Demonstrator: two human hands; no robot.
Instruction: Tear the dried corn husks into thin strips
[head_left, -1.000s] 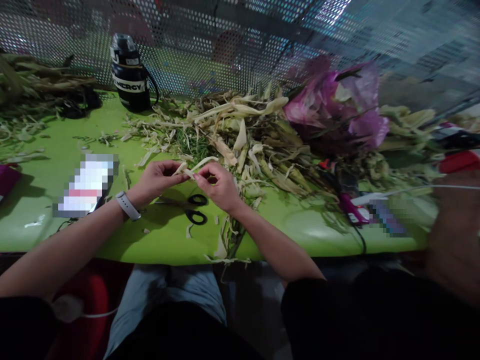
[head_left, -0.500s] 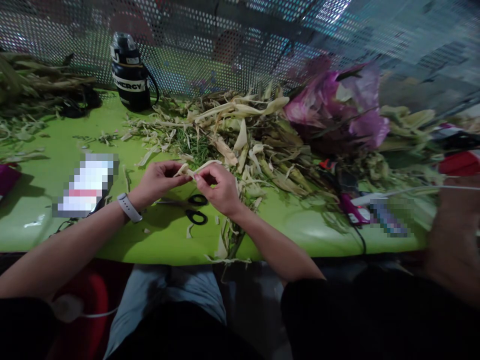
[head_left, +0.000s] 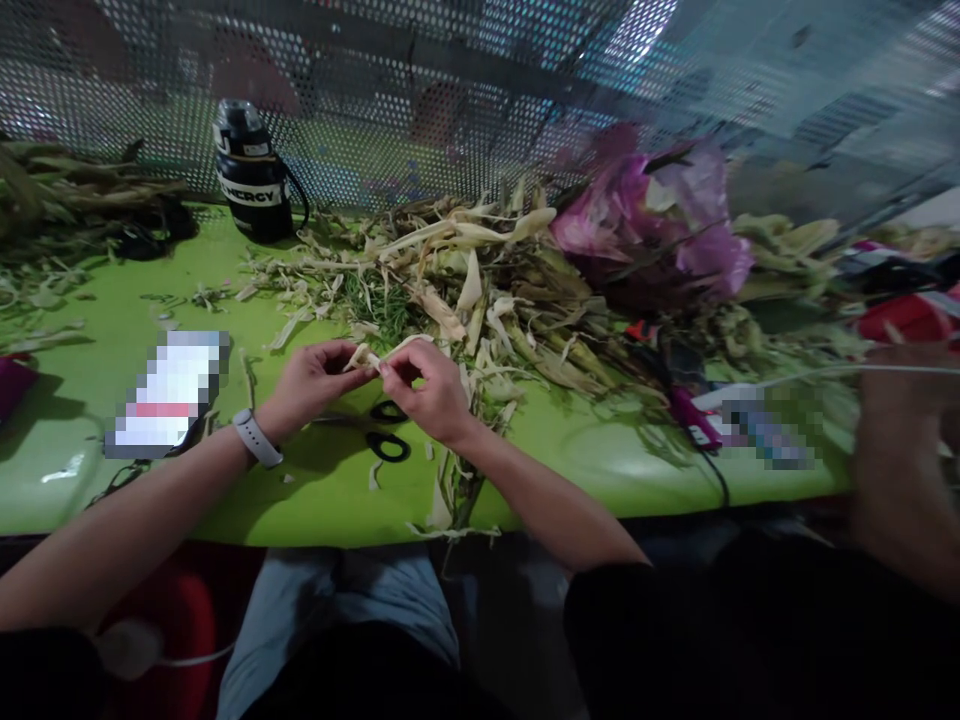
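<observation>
My left hand (head_left: 315, 380) and my right hand (head_left: 427, 385) meet above the green table (head_left: 600, 460), both pinched on one pale strip of plant husk (head_left: 386, 352) that arches between the fingertips. A white watch band (head_left: 255, 437) circles my left wrist. Black-handled scissors (head_left: 382, 430) lie flat on the table just under my hands. A heap of pale and green husks and stalks (head_left: 487, 290) lies right behind my hands.
A black bottle (head_left: 251, 180) stands at the back left by the perforated metal screen. A pink plastic bag (head_left: 660, 220) rests on the heap. A phone (head_left: 169, 395) lies at my left. Another person's arm (head_left: 900, 450) reaches in at the right.
My hands have stayed pinched on the strip, fingertips drawing slightly closer together. The camera tilted a little, so everything sits lower in the picture.
</observation>
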